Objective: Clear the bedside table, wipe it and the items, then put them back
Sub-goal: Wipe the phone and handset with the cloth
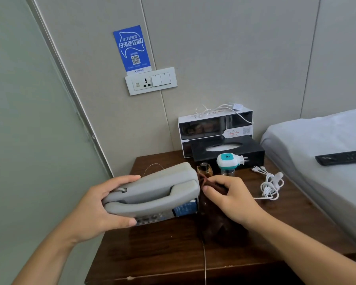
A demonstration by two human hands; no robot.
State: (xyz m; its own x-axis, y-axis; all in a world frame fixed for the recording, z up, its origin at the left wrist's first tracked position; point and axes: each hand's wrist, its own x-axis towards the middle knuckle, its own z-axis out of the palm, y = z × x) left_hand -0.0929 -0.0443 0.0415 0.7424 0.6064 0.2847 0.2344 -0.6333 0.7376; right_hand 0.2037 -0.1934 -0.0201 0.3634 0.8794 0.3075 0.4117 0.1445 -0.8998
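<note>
A grey desk telephone [154, 190] is tilted up above the dark wooden bedside table [173, 258]. My left hand [103, 208] grips its left end, thumb under the keypad and fingers over the handset. My right hand [230, 198] pinches a dark brown cloth [214, 223] against the phone's right end; the cloth hangs down to the tabletop. Just behind it stand a small amber bottle [204, 169] and a white-and-teal plug-in device [228, 161].
A black tissue box [228, 151] and a white-framed display box [214, 124] with a charger cable on top stand at the back. A coiled white cable [270, 186] lies at the right. The bed [321, 153] with a remote [341, 157] borders the table's right side.
</note>
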